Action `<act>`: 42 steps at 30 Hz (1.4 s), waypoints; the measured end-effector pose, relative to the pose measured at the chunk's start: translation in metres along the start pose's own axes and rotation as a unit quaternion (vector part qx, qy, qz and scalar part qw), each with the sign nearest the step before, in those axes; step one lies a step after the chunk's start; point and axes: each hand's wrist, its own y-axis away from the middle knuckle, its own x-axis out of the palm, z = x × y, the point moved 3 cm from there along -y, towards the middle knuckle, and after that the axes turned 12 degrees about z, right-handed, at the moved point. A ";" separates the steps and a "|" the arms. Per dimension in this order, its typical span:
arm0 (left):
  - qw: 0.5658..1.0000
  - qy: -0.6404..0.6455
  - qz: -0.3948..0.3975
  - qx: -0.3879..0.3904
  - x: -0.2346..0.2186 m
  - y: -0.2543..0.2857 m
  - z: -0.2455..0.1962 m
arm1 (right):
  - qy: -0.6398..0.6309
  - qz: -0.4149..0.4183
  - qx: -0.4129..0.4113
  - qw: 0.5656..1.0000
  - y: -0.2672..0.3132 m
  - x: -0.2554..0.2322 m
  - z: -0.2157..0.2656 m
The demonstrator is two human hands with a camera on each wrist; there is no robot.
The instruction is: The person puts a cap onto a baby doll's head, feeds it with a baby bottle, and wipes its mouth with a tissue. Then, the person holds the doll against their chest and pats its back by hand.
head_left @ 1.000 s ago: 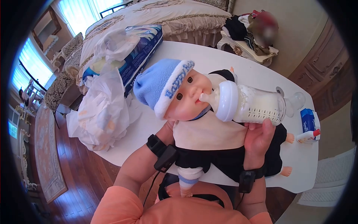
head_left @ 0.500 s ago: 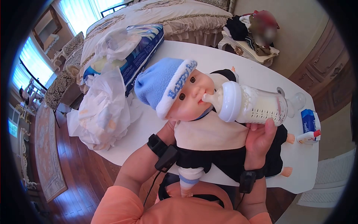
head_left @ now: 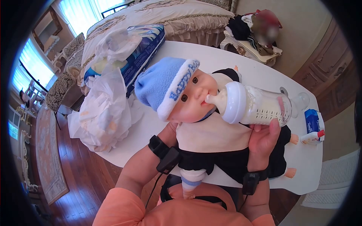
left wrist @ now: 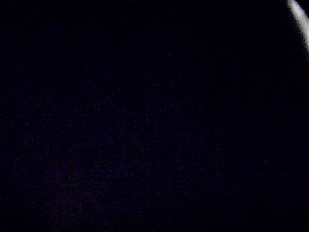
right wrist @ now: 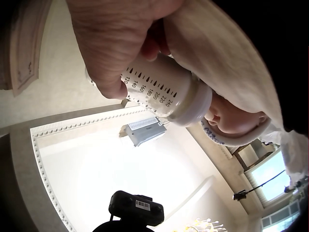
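Beyond the doll (head_left: 200,96), a bare strip of counter (head_left: 188,52) leaves room to pass. The blue pack (head_left: 145,52) and crumpled bag (head_left: 103,116) block the left end; the milk bottle (head_left: 260,105) bars the upper chest (head_left: 213,137); tissues (head_left: 312,122) and a squeeze bottle (head_left: 310,139) crowd the feet (head_left: 293,139).

White table (head_left: 269,77). Far left on it: printed blue package (head_left: 149,47); nearer, crumpled whitish bag (head_left: 102,109) at the edge. Right end: small blue-and-white pack (head_left: 312,121), red-capped white bottle (head_left: 310,139) just beside it. Beyond the table: bed (head_left: 181,17) with ruffled cover; to its right, pale stand (head_left: 230,43) heaped with clothes (head_left: 239,28); farther right, carved door (head_left: 320,71). Left: patterned armchair (head_left: 62,88), bright curtained window (head_left: 83,15), long rug (head_left: 47,150) on glossy wood floor (head_left: 77,173). Right wrist view: boxy grey unit (right wrist: 146,132) overhead
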 end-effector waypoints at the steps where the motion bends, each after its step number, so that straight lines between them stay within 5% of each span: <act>1: 0.999 -0.008 0.037 0.009 0.001 0.001 0.001 | -0.003 -0.001 0.001 1.000 0.000 0.000 0.000; 3: 0.997 -0.017 0.074 0.018 0.002 0.002 0.000 | -0.004 -0.002 0.015 1.000 0.001 -0.007 -0.004; 23: 0.998 0.009 -0.048 -0.049 -0.006 -0.002 -0.004 | 0.040 0.048 0.007 0.998 0.002 -0.011 -0.005; 27: 0.999 0.041 -0.007 -0.031 -0.005 -0.006 -0.002 | 0.030 0.044 0.003 0.999 0.001 -0.009 -0.004; 30: 0.998 -0.060 0.001 -0.026 -0.003 -0.009 -0.004 | 0.027 0.039 -0.001 0.999 0.000 -0.006 -0.001; 42: 0.989 0.094 -0.111 -0.027 0.005 0.009 0.000 | 0.008 0.004 -0.001 1.000 0.000 -0.002 0.000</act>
